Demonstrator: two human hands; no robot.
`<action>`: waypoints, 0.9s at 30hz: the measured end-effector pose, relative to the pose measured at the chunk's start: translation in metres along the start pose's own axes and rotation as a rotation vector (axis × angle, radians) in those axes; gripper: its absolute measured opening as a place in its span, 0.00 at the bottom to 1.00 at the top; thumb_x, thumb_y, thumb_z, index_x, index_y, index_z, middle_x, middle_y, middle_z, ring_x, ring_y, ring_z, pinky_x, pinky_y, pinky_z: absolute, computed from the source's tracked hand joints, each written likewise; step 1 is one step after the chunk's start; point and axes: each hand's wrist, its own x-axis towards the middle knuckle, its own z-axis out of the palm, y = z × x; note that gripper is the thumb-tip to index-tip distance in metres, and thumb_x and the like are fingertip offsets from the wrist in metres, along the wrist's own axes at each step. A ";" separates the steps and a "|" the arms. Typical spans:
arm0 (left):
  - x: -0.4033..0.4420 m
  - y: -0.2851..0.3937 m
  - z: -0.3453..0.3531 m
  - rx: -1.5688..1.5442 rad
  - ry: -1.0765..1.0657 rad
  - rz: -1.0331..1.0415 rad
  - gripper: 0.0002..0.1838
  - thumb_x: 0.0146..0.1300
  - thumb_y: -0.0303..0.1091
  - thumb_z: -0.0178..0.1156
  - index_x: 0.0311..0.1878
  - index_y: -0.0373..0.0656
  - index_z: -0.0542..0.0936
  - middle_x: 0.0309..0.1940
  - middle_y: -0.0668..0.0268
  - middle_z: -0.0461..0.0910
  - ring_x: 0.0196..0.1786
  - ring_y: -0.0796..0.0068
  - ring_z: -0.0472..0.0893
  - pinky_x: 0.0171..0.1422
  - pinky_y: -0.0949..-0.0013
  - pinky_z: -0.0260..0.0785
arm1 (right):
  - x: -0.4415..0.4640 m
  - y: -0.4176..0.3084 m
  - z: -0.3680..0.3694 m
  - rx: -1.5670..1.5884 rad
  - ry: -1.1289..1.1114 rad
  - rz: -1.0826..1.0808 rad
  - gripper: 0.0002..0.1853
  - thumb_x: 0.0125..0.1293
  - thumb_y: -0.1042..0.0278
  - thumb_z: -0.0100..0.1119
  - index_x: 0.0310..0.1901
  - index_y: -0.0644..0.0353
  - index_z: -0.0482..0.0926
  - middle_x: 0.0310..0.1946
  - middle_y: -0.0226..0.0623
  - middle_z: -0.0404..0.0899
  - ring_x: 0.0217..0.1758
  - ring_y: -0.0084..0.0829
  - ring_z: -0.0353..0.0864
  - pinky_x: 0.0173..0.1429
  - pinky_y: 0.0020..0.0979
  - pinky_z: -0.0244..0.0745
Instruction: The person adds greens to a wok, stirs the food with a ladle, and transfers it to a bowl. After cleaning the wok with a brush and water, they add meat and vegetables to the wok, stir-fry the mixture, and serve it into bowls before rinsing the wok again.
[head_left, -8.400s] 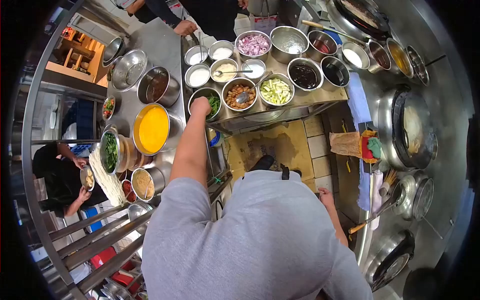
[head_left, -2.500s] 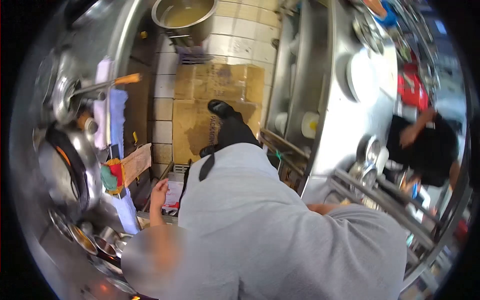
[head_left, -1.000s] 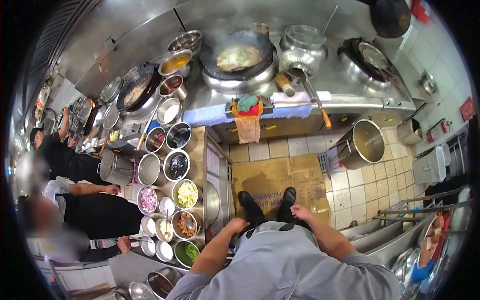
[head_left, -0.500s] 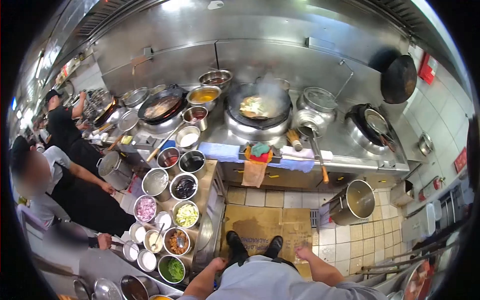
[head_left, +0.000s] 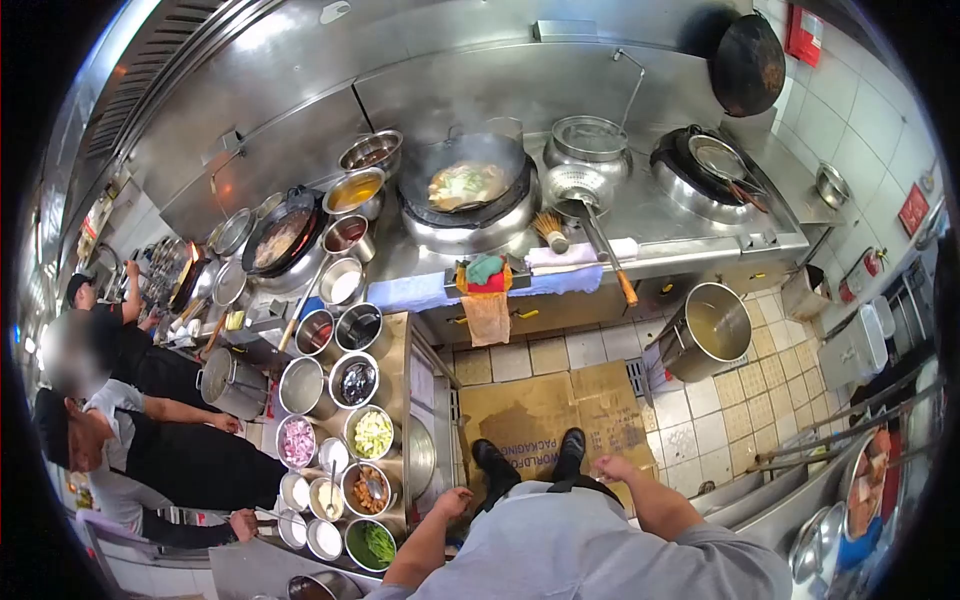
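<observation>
One cardboard sheet (head_left: 522, 412), long axis crosswise, lies near left hand (head_left: 455, 502) and right hand (head_left: 613, 468), grip indiscernible.

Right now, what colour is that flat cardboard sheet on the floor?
The flat cardboard sheet is tan-brown with dark lettering; the head view shows it best.

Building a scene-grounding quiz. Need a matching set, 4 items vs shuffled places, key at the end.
Column 1
1. Left hand
2. Right hand
3. Green leaves
4. Tall pot

Column 2
A. In a bowl just below the brown pieces in the picture
B. Past the right edge of the cardboard, with liquid inside
C. Beside the bowl-laden counter
D. Seen against the cardboard

Pairs: 1-C, 2-D, 3-A, 4-B
</observation>
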 end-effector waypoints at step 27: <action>-0.006 0.047 -0.009 0.760 -0.288 0.145 0.20 0.61 0.52 0.48 0.40 0.48 0.82 0.40 0.54 0.80 0.45 0.52 0.78 0.50 0.55 0.70 | 0.008 0.007 0.010 0.144 -0.085 0.122 0.15 0.68 0.58 0.46 0.48 0.54 0.77 0.30 0.31 0.78 0.25 0.26 0.77 0.24 0.29 0.71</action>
